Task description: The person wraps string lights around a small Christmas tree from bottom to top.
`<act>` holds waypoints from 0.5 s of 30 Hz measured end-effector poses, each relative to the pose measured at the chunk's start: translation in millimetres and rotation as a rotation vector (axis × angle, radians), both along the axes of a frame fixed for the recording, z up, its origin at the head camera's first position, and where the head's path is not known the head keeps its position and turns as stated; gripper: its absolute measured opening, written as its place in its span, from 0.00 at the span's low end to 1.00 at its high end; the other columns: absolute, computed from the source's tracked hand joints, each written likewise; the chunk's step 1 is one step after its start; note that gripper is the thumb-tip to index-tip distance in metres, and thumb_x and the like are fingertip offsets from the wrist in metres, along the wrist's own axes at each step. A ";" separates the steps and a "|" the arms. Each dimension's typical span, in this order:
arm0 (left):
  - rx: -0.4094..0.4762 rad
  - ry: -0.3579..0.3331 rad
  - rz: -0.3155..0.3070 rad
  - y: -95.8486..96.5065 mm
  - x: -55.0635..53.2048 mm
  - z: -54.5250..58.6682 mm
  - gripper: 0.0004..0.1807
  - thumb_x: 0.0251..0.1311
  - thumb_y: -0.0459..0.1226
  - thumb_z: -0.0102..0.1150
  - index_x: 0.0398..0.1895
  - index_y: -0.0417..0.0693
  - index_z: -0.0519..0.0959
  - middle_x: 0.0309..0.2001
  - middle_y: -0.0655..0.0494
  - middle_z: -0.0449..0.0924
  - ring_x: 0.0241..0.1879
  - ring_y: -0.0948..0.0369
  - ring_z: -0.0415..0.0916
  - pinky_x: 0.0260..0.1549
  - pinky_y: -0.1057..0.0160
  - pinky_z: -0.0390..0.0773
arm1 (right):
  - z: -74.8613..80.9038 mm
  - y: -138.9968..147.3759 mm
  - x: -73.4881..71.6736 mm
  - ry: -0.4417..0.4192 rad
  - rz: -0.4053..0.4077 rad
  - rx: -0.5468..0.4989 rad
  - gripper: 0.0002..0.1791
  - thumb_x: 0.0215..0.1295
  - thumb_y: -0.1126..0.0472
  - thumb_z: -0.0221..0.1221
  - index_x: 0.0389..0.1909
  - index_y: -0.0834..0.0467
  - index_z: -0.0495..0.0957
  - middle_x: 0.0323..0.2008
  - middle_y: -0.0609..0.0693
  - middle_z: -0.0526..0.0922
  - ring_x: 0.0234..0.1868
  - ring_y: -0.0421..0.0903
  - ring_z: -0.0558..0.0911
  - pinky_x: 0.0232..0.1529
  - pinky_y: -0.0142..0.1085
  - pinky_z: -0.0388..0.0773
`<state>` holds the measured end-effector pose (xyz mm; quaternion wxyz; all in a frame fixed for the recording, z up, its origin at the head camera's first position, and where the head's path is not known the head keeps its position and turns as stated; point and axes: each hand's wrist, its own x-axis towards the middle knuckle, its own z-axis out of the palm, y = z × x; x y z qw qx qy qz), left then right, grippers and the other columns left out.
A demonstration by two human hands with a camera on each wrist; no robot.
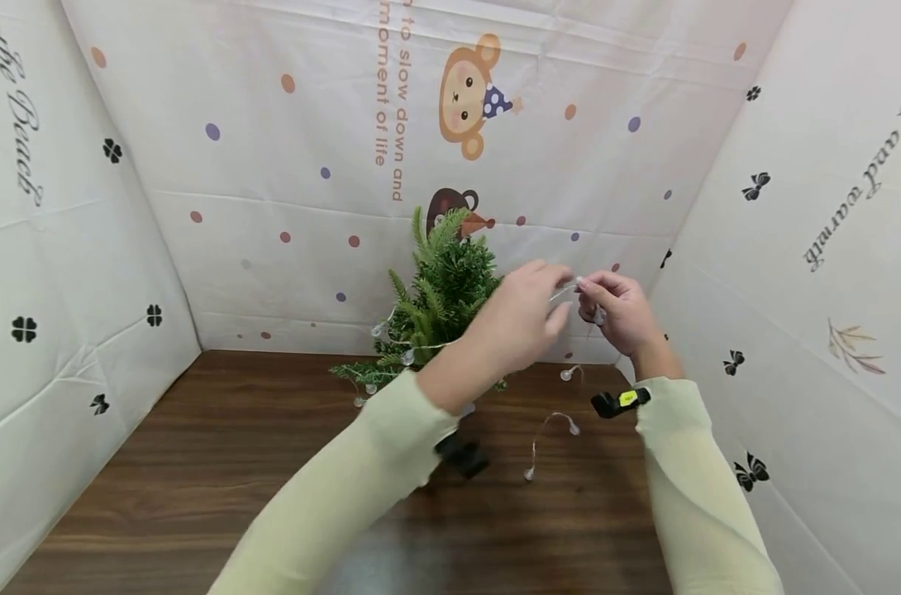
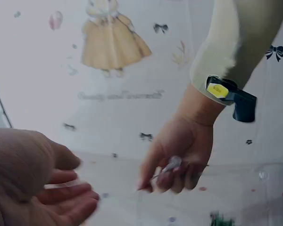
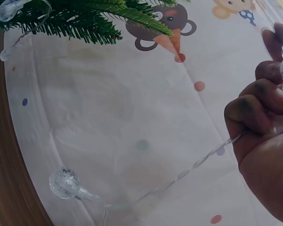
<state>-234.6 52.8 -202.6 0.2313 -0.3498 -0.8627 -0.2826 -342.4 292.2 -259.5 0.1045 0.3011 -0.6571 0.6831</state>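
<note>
My right hand [image 1: 620, 316] pinches the thin clear wire of a string of lights between thumb and index finger, its other fingers curled over the strand. One round clear bulb [image 2: 174, 162] sits against those fingers. From the same hand the wire runs down to another crackled bulb [image 3: 63, 182] in the right wrist view. My left hand [image 1: 521, 314], slightly blurred, is just left of it, in front of the small green Christmas tree [image 1: 450, 281]. Its fingers [image 2: 68, 200] are loosely bent and apart, with no firm grip visible. A short stretch of wire spans between the hands.
More of the light string [image 1: 421, 345] lies across the tree's left branches. A loose end with bulbs [image 1: 574, 429] trails over the brown wooden table [image 1: 220, 463]. White printed cloth [image 1: 272, 165] stands behind and on both sides. My left forearm hides the tree's base.
</note>
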 end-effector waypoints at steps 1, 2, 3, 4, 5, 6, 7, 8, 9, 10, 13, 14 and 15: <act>-0.057 -0.043 0.028 10.4 -7.0 2.8 0.19 0.75 0.39 0.56 0.64 0.44 0.76 0.58 0.53 0.80 0.59 0.59 0.77 0.60 0.65 0.77 | -1.3 -0.3 -2.1 0.001 0.013 -0.024 0.15 0.77 0.69 0.53 0.29 0.59 0.82 0.20 0.48 0.72 0.23 0.45 0.64 0.23 0.37 0.60; -0.109 -0.084 0.055 19.8 -13.7 4.4 0.19 0.75 0.40 0.54 0.64 0.44 0.76 0.58 0.53 0.80 0.59 0.60 0.77 0.58 0.66 0.78 | -2.6 -0.3 -3.6 0.002 0.028 -0.043 0.14 0.77 0.68 0.54 0.29 0.59 0.82 0.20 0.48 0.72 0.23 0.44 0.65 0.23 0.35 0.61; -0.153 -0.113 0.082 28.2 -20.0 4.9 0.18 0.76 0.40 0.53 0.63 0.44 0.76 0.56 0.54 0.80 0.57 0.60 0.78 0.55 0.67 0.79 | -3.8 -0.4 -4.7 0.000 0.048 -0.063 0.13 0.77 0.67 0.54 0.29 0.60 0.81 0.20 0.48 0.73 0.23 0.44 0.66 0.23 0.33 0.63; -0.186 -0.138 0.107 35.6 -25.7 4.7 0.16 0.76 0.40 0.52 0.61 0.45 0.76 0.53 0.54 0.81 0.54 0.61 0.79 0.51 0.67 0.80 | -5.0 -0.4 -5.4 -0.004 0.072 -0.080 0.13 0.77 0.66 0.55 0.29 0.60 0.81 0.21 0.47 0.73 0.23 0.43 0.67 0.23 0.32 0.65; -0.213 -0.157 0.130 41.8 -30.4 3.8 0.14 0.76 0.40 0.52 0.59 0.46 0.76 0.50 0.55 0.81 0.50 0.62 0.80 0.46 0.68 0.80 | -6.2 -0.5 -5.7 -0.006 0.095 -0.093 0.13 0.77 0.65 0.56 0.30 0.59 0.81 0.21 0.47 0.74 0.23 0.43 0.67 0.24 0.31 0.67; -0.229 -0.168 0.152 46.8 -34.4 2.5 0.12 0.76 0.39 0.52 0.55 0.47 0.77 0.46 0.56 0.82 0.45 0.62 0.80 0.40 0.68 0.80 | -7.4 -0.4 -6.2 -0.005 0.121 -0.106 0.13 0.77 0.65 0.56 0.30 0.58 0.81 0.21 0.47 0.73 0.23 0.43 0.67 0.24 0.30 0.68; -0.235 -0.180 0.174 50.9 -37.1 1.2 0.10 0.75 0.39 0.53 0.53 0.47 0.78 0.44 0.57 0.82 0.42 0.63 0.80 0.36 0.69 0.80 | -8.7 -0.3 -6.6 -0.004 0.149 -0.120 0.13 0.77 0.65 0.56 0.30 0.58 0.82 0.21 0.47 0.73 0.23 0.43 0.67 0.25 0.30 0.69; -0.242 -0.182 0.195 54.3 -39.2 0.3 0.08 0.75 0.38 0.54 0.51 0.49 0.79 0.42 0.58 0.82 0.39 0.64 0.80 0.33 0.69 0.79 | -9.8 -0.4 -7.0 0.003 0.170 -0.124 0.13 0.77 0.65 0.55 0.30 0.57 0.82 0.22 0.47 0.73 0.23 0.43 0.67 0.25 0.30 0.69; -0.238 -0.176 0.213 56.9 -41.0 -0.4 0.07 0.74 0.37 0.54 0.48 0.50 0.80 0.40 0.59 0.82 0.36 0.65 0.80 0.30 0.69 0.78 | -11.0 -0.3 -7.8 0.009 0.192 -0.136 0.13 0.77 0.65 0.55 0.30 0.57 0.82 0.21 0.47 0.73 0.23 0.44 0.66 0.25 0.31 0.69; -0.223 -0.176 0.226 58.9 -42.2 -0.9 0.06 0.73 0.37 0.56 0.47 0.51 0.80 0.39 0.59 0.82 0.35 0.65 0.80 0.29 0.69 0.78 | -12.2 0.0 -8.8 0.017 0.211 -0.144 0.14 0.78 0.66 0.54 0.31 0.57 0.83 0.21 0.47 0.73 0.23 0.45 0.65 0.26 0.31 0.68; -0.197 -0.149 0.274 62.0 -45.0 -0.2 0.05 0.71 0.34 0.59 0.43 0.52 0.83 0.39 0.59 0.84 0.33 0.66 0.80 0.25 0.69 0.77 | -15.7 0.9 -13.4 0.033 0.251 -0.161 0.14 0.78 0.67 0.53 0.31 0.58 0.83 0.20 0.48 0.72 0.23 0.46 0.63 0.27 0.33 0.68; -0.188 -0.141 0.292 62.2 -45.9 0.4 0.06 0.72 0.34 0.59 0.42 0.53 0.84 0.40 0.59 0.85 0.32 0.66 0.80 0.24 0.68 0.77 | -17.1 1.6 -15.4 0.034 0.259 -0.155 0.15 0.78 0.67 0.53 0.31 0.59 0.83 0.20 0.49 0.72 0.23 0.47 0.62 0.27 0.33 0.68; -0.183 -0.131 0.306 62.1 -46.9 1.1 0.07 0.72 0.34 0.58 0.42 0.53 0.85 0.40 0.58 0.86 0.31 0.66 0.80 0.23 0.68 0.76 | -18.7 2.4 -17.8 0.031 0.265 -0.143 0.15 0.78 0.66 0.53 0.30 0.59 0.82 0.19 0.48 0.72 0.22 0.47 0.62 0.27 0.33 0.67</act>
